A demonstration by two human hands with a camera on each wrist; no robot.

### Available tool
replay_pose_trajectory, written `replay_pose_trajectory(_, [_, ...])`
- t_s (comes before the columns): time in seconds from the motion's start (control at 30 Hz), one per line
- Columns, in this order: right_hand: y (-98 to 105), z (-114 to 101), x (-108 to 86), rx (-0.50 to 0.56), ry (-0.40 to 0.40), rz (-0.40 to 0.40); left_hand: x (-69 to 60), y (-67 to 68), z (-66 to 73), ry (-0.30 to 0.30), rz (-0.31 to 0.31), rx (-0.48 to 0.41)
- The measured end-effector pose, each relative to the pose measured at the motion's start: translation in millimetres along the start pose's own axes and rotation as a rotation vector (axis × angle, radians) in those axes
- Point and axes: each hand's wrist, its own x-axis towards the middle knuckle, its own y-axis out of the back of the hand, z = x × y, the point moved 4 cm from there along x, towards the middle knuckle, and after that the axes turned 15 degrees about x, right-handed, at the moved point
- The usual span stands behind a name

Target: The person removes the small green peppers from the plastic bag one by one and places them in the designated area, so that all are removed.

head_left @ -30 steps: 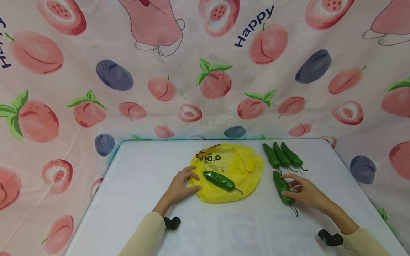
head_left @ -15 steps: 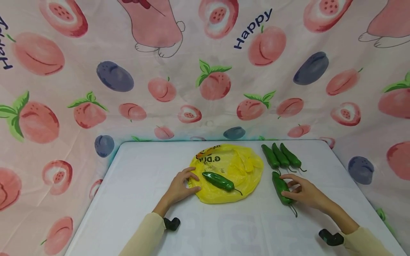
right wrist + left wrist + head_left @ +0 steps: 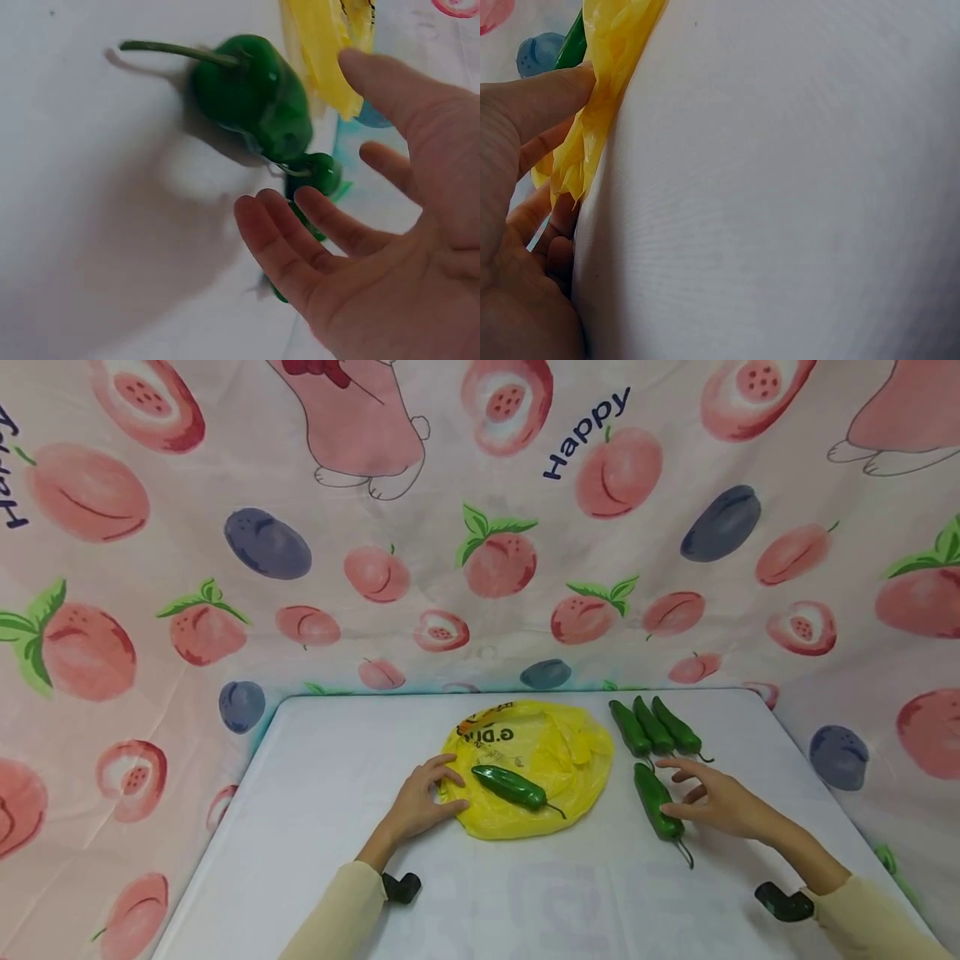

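A yellow plastic bag [image 3: 525, 817] lies flattened on the white table, with a green pepper [image 3: 510, 787] on top of it. My left hand [image 3: 420, 797] rests at the bag's left edge, thumb and forefinger spread apart and touching the plastic; in the left wrist view its thumb [image 3: 555, 94] lies against the crinkled bag [image 3: 604, 82]. To the right of the bag lies another green pepper [image 3: 657, 802], stem toward me. My right hand [image 3: 723, 806] hovers beside that pepper [image 3: 251, 90], fingers relaxed and spread, and the right wrist view shows a gap between palm and pepper.
Three more green peppers [image 3: 654, 727] lie side by side at the back right of the table [image 3: 315, 760]. A fruit-printed cloth [image 3: 420, 527] hangs behind the table. Each sleeve bears a black wrist device [image 3: 783, 902].
My right hand has let go of the near right pepper and drawn slightly to the right, its fingers opening. The left hand stays at the bag's edge. The head view has shifted a little.
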Motion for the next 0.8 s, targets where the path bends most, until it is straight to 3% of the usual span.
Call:
replay_pose_trajectory(0.23, [11.8,-19.3,2.8,-0.032,0.125,-0.018,0.8,-0.6,-1.5,0.019,-0.020,0.005])
replay_pose_trajectory(0.47, [17.6,-33.5,5.5,-0.045,0.228,0.040,0.5,-1.5,-3.3,0.016,-0.007,0.010])
replay_pose_trajectory(0.8, [12.8,-40.3,19.7,-0.023,0.247,0.102,1.0,-0.8,-1.7,-0.002,0.004,0.017])
